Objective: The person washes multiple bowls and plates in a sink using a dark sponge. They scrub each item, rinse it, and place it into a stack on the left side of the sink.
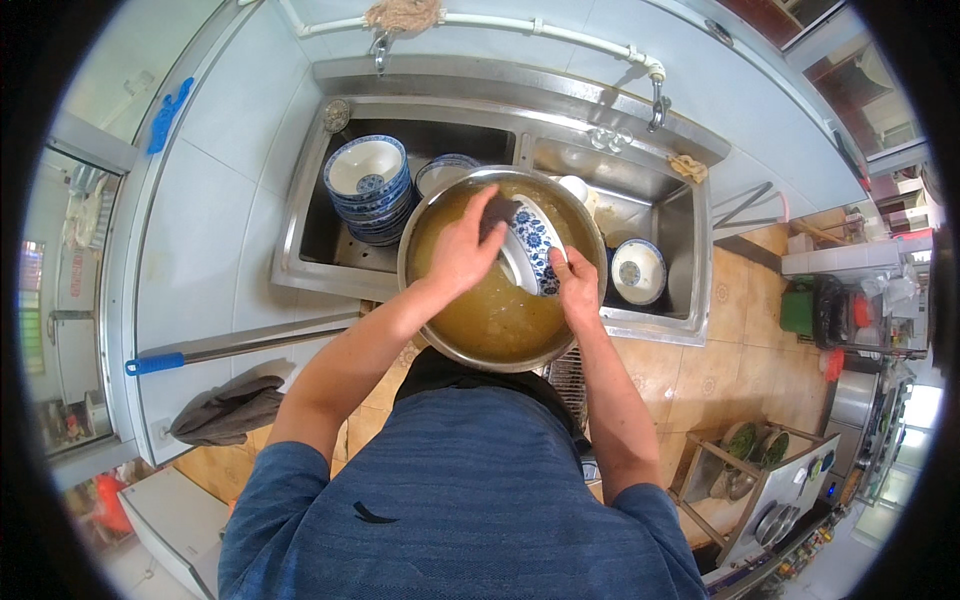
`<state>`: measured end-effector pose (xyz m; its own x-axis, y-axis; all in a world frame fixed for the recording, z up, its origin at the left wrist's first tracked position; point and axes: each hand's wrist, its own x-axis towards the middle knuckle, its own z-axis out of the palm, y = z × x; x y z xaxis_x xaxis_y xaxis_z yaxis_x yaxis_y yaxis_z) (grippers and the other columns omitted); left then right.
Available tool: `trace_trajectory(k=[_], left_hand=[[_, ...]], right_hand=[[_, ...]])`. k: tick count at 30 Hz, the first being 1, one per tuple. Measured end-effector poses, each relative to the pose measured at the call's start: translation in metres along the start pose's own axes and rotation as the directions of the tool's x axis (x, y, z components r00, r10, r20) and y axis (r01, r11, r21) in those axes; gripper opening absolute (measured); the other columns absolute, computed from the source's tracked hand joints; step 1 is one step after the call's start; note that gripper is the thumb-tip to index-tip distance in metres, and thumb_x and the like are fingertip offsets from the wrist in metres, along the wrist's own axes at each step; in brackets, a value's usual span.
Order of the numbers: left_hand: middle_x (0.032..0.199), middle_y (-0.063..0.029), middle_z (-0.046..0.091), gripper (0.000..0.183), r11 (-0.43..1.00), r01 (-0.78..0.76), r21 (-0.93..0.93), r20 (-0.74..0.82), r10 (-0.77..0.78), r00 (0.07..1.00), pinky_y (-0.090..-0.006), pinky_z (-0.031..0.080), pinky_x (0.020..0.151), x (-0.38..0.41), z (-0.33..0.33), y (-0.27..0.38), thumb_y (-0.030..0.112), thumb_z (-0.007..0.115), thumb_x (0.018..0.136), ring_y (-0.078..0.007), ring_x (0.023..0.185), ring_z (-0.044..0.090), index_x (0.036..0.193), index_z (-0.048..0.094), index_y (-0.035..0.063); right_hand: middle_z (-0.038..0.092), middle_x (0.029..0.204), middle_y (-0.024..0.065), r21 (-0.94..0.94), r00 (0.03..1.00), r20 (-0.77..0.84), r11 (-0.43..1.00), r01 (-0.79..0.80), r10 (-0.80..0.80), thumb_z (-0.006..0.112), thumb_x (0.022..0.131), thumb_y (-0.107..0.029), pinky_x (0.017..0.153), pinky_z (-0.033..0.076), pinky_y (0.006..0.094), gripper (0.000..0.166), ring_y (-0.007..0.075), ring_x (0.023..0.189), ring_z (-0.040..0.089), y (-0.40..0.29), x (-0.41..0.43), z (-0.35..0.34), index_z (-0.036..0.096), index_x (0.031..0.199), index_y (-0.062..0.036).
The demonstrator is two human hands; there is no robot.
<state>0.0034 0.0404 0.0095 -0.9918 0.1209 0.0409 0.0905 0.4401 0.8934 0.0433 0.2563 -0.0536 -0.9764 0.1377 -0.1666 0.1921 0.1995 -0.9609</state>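
A large round metal basin (411, 304) of cloudy yellowish water (491, 322) rests across the front of a double sink. Above the water a bowl with a blue floral pattern (534, 244) is tilted on its side. My right hand (579, 285) grips its rim, thumb on the patterned outside. My left hand (469, 244) has a dark scouring pad (499, 214) at its fingers, against the bowl's underside by the foot ring. The palm side of my left hand is hidden.
In the left sink compartment stand a tall stack of blue-and-white bowls (367, 176) and another bowl (442, 174). The right compartment holds a bowl (637, 271). Two taps (658, 109) project from the wall. A blue-ended pole (225, 352) and a dark cloth (229, 412) are at left.
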Motion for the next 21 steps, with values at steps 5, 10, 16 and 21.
trace_trajectory(k=[5,10,16,21], left_hand=[[0.13,-0.0175,0.062,0.052,0.804,-0.429,0.411,0.023,0.461,0.887,-0.0453,0.044,0.103,-0.008,0.032,0.017,0.027,0.068,0.091,-0.0371,0.118,0.056,0.14,0.055,0.012],[0.13,-0.0144,0.062,0.04,0.992,0.052,-0.117,0.018,-0.05,0.999,-0.0446,0.047,0.098,0.025,0.05,-0.034,0.033,0.056,0.101,-0.0325,0.117,0.058,0.134,0.06,0.0117],[0.119,-0.0097,0.069,0.046,0.491,0.565,-0.663,0.236,-0.579,0.781,-0.0341,0.05,0.094,0.025,0.046,-0.08,0.037,0.052,0.105,-0.0208,0.105,0.064,0.133,0.06,0.002],[0.101,-0.0092,0.074,0.045,0.678,0.465,-0.569,0.111,-0.498,0.86,-0.034,0.053,0.081,0.035,0.052,-0.095,0.037,0.057,0.102,-0.0212,0.087,0.068,0.118,0.067,-0.0042]], right_hand=[[0.068,0.08,0.0079,-0.048,0.987,-0.16,0.999,0.005,-0.012,0.059,0.103,-0.032,0.074,0.049,0.0324,0.04,0.0122,0.076,0.057,-0.014,-0.006,0.019,0.07,0.103,0.0067],[0.07,0.088,0.0038,0.145,0.975,-0.194,0.986,-0.078,0.105,0.065,0.102,-0.032,0.072,0.047,0.0241,0.042,0.0074,0.077,0.056,-0.006,-0.008,0.014,0.074,0.102,0.0086],[0.066,0.078,-0.0013,0.399,0.957,-0.264,0.917,-0.007,0.122,0.068,0.099,-0.038,0.064,0.041,0.0219,0.044,0.0055,0.071,0.05,-0.004,-0.016,0.007,0.076,0.091,0.0048],[0.068,0.081,0.0,0.302,0.975,-0.206,0.953,-0.012,0.078,0.065,0.1,-0.036,0.069,0.045,0.0243,0.044,0.0077,0.073,0.054,0.026,-0.013,-0.002,0.076,0.094,0.0065]])
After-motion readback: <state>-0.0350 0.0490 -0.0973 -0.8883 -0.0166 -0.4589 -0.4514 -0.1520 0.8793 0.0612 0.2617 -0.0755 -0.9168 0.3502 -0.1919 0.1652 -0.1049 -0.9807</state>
